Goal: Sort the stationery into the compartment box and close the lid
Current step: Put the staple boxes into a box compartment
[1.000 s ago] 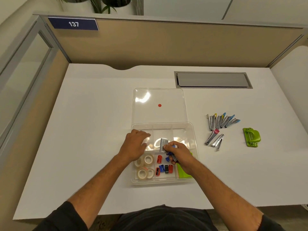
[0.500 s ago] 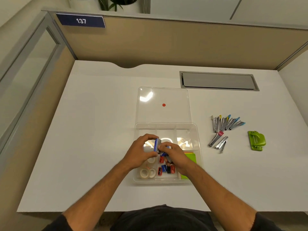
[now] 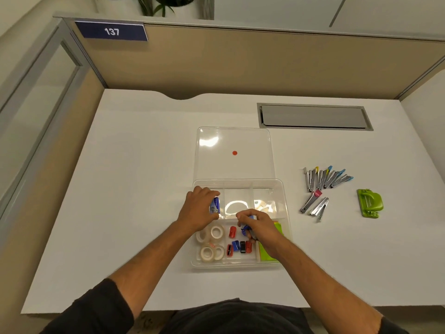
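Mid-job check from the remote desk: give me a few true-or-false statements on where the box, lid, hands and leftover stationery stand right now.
1. The clear plastic lid of the clear compartment box is shut. False: it lies open, flat behind the box.
2. The left hand holds a small blue staple box over the box's far-left compartment. True.
3. The rolls of clear tape lie out on the white desk. False: they sit in the near-left compartment.
4. The metal staplers with coloured ends and the green hole punch lie on the desk, right of the box. True.
5. The right hand is empty. False: it grips small blue items.
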Motion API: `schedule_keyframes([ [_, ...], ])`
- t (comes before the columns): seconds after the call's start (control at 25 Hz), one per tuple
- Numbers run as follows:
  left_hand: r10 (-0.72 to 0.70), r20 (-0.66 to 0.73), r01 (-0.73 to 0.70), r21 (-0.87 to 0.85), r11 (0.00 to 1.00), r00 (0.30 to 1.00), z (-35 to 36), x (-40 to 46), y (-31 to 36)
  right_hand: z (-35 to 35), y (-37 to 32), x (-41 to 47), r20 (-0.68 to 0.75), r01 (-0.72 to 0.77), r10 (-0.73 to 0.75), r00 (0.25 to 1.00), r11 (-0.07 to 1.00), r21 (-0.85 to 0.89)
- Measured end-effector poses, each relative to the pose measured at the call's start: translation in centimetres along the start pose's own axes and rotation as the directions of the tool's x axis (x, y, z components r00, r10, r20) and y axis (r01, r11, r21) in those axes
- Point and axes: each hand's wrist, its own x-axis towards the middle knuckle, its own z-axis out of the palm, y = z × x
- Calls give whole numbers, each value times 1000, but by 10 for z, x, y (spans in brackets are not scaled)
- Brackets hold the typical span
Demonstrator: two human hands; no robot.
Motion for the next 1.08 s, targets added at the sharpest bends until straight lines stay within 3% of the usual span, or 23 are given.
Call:
schedule_keyframes([
  [0.2, 20, 126, -38, 150, 988, 992, 11, 24, -2, -13, 0, 0, -25, 10, -9, 1000, 999, 46],
  [0.44, 71, 130, -94, 176, 980, 989, 15, 26, -8, -18, 2, 2, -49, -17, 22, 999, 995, 100],
  [0.52, 51, 91, -60, 90, 994, 995, 9, 21, -6, -13, -1, 3, -30, -37, 42, 999, 989, 145],
  [0.6, 17, 9, -16, -112, 994, 1000, 2, 11, -1, -6, -6, 5, -7, -49, 51, 999, 985, 165],
  [0.72, 113, -14, -111, -316, 942, 994, -10, -11, 13, 7, -12, 11, 19, -36, 33, 999, 986, 164],
  [0.84, 170, 4, -156, -370, 916, 985, -15, -27, 24, 21, -16, 17, 47, -6, 2, 999, 997, 76],
  [1.08, 29, 14, -20, -425, 905, 999, -13, -37, 8, 46, -23, 17, 189, 11, -9, 982, 1000, -13],
])
